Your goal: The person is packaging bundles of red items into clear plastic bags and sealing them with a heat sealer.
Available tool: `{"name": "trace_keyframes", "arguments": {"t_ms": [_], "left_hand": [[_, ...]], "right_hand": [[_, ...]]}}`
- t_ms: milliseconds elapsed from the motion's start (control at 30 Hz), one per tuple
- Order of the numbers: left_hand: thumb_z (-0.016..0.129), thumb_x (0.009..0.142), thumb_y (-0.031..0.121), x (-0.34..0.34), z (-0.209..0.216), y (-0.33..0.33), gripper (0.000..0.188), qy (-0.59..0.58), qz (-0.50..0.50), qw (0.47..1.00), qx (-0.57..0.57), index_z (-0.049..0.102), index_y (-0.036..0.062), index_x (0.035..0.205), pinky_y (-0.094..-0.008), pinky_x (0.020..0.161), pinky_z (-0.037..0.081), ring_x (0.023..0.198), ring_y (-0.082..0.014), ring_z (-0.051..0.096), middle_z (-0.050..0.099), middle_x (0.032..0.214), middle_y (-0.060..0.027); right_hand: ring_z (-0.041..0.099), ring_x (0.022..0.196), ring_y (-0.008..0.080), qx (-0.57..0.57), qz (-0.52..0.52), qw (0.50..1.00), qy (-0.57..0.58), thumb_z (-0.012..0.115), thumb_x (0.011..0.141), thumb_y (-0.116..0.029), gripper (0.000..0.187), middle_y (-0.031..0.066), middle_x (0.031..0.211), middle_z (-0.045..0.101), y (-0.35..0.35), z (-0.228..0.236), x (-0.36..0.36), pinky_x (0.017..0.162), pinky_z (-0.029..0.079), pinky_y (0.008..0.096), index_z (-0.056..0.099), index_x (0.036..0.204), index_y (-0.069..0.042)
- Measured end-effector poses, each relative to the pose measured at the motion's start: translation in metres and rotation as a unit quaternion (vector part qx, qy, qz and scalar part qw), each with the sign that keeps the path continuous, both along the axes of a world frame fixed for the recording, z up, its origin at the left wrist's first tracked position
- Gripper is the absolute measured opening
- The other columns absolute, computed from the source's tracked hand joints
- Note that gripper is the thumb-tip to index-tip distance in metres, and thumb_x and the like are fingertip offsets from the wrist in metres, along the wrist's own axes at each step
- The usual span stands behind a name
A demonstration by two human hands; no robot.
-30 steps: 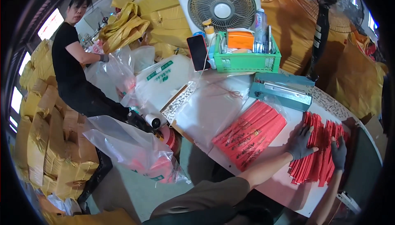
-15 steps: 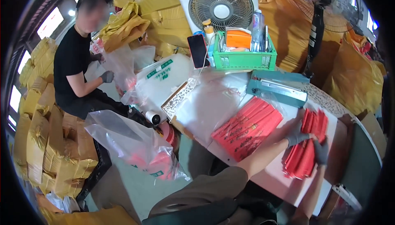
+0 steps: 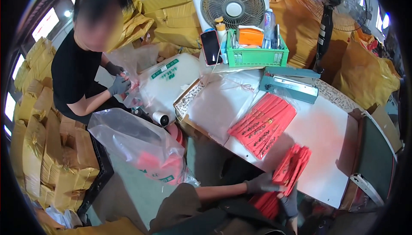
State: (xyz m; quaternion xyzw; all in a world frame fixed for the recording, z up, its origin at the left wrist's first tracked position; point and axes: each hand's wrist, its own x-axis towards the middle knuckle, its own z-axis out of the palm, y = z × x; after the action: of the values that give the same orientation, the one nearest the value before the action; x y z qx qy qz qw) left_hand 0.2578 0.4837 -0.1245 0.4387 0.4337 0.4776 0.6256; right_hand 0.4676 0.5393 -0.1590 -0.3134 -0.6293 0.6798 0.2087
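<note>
A stack of red folded pieces (image 3: 293,164) is held tilted over the near edge of the white table (image 3: 328,166). My left hand (image 3: 260,184), in a grey glove with bare fingertips, closes on its lower left side. My right hand (image 3: 289,204), gloved the same way, grips its lower end from below. More red pieces (image 3: 265,204) show between my forearms, close to my body; whether they belong to the same stack I cannot tell. Farther left on the table, a clear bag of red pieces with dark and gold print (image 3: 264,125) lies flat.
Behind the bag sits a teal bar-type device (image 3: 288,88). A green crate (image 3: 257,59), a phone (image 3: 210,47) and a box fan (image 3: 234,7) stand at the back. At left, a co-worker (image 3: 73,69) handles clear plastic beside a large plastic bag (image 3: 133,138) and stacked yellow-wrapped bundles (image 3: 38,149).
Both my hands have brought the red stack from the table's right side toward my body and lifted its far end. The co-worker leans in, hands now together.
</note>
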Motion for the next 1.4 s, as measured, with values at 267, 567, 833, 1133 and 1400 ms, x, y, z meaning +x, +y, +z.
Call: {"name": "trace_keyframes", "arguments": {"t_ms": [267,567,833,1133,1400], "left_hand": [[0.081,0.065,0.02,-0.034,0.085,0.063,0.09,0.034,0.12,0.961,0.245,0.028,0.0027,0.136,-0.0334,0.1,0.037,0.119,-0.02,0.046,0.045,0.128,-0.0123],[0.087,0.055,0.019,-0.036,0.106,0.089,0.117,0.126,0.153,0.894,0.401,0.012,0.0024,0.144,-0.0323,0.102,0.037,0.12,-0.0247,0.047,0.043,0.132,-0.0159],[0.075,0.068,0.019,-0.013,0.133,0.027,0.097,0.112,0.116,0.965,0.207,0.017,0.0005,0.143,-0.0319,0.102,0.037,0.118,-0.0235,0.048,0.046,0.13,-0.014],[0.068,0.082,0.025,-0.004,0.007,0.032,0.053,-0.044,0.044,0.997,0.047,0.046,0.0013,0.125,-0.0271,0.087,0.045,0.1,-0.0139,0.054,0.056,0.109,-0.0049],[0.059,0.089,0.015,-0.108,0.013,-0.021,0.058,0.097,0.081,0.992,-0.015,0.033,-0.0009,0.138,-0.0331,0.101,0.036,0.126,-0.0234,0.042,0.043,0.136,-0.0122]], "right_hand": [[0.049,0.117,0.0277,0.283,-0.045,0.958,0.006,0.084,0.063,-0.035,0.098,0.0156,0.133,0.046,0.098,0.04,-0.029,0.1,0.039,0.0412,0.03,0.137,-0.002],[0.054,0.108,0.0248,0.304,-0.142,0.91,0.242,0.086,0.047,-0.055,0.139,0.0136,0.119,0.053,0.094,0.163,-0.113,0.097,0.041,0.0366,0.002,0.146,-0.002],[0.047,0.115,0.0241,0.142,-0.27,0.935,0.181,0.065,0.078,-0.052,0.103,0.0134,0.13,0.043,0.027,0.112,-0.067,0.099,0.037,0.0363,0.006,0.145,-0.001],[0.06,0.09,0.0138,-0.009,0.163,0.983,0.08,0.065,0.082,-0.019,0.04,0.01,0.095,0.065,0.096,0.094,-0.089,0.082,0.047,0.0273,0.058,0.114,0.004],[0.059,0.079,0.0115,0.055,0.256,0.965,-0.026,0.063,0.084,-0.013,0.016,0.0057,0.082,0.067,0.091,0.057,-0.155,0.077,0.047,0.0258,0.068,0.09,0.001]]}}
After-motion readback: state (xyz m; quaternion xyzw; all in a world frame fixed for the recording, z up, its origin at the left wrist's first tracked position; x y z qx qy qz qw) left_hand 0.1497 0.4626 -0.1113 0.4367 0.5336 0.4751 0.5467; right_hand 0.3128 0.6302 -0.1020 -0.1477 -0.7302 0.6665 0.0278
